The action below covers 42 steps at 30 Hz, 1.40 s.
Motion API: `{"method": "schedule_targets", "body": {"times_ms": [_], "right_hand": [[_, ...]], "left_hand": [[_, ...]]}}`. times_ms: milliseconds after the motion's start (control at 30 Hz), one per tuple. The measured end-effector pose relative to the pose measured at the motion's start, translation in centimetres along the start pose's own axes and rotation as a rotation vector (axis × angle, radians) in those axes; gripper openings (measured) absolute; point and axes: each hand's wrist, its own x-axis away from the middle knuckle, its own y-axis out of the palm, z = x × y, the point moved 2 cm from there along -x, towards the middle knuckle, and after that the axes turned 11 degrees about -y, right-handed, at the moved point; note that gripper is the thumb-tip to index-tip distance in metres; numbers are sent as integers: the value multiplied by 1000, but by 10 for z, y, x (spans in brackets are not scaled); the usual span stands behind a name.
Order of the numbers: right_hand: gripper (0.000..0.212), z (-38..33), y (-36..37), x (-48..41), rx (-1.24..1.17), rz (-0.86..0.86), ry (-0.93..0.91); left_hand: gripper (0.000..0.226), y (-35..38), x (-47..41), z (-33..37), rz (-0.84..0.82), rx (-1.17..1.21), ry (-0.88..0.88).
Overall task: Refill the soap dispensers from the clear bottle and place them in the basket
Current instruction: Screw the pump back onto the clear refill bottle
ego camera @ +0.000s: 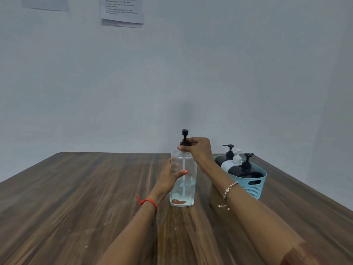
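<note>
A clear bottle (186,188) stands upright on the wooden table (76,197), roughly a third full of pale liquid. My left hand (170,178) wraps around its body from the left. My right hand (196,148) grips the collar of its black pump cap (185,137) at the neck. To the right, a light blue basket (254,186) holds three dispensers: a black one at the back (227,154), a white one (234,162) in the middle, and a black one in front (246,169).
The table's far edge meets a pale wall just behind the bottle and basket. Printed sheets (122,12) hang high on the wall. The basket stands near the table's right edge.
</note>
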Motion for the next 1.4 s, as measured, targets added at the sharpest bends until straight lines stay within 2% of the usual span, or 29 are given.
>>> {"method": "schedule_targets", "body": {"times_ms": [200,300,600,700,767,867,967,1067,1400], "right_hand": [[26,-1,14,8,115,133,-76],[26,-4,16,9,183,145,-96],[40,0,-2,15,96,-27,-38],[54,14,-9,24,89,-111,36],[66,26,-14,32,75,-121,98],[73,34,-17,43,14,-119,101],[64,37,-15,54,11,-126,81],[47,51,-11,68,57,-137,142],[42,63,-9,54,183,-100,262]], "left_hand": [[56,2,4,1,27,8,8],[52,2,3,2,27,7,7],[62,2,11,6,-3,-48,11],[67,1,11,4,-36,-27,13],[64,1,13,2,-34,-24,28],[50,2,17,-2,-15,-29,68],[35,4,22,-9,8,14,60],[33,5,27,-17,25,18,47],[36,3,5,-18,125,-22,64]]}}
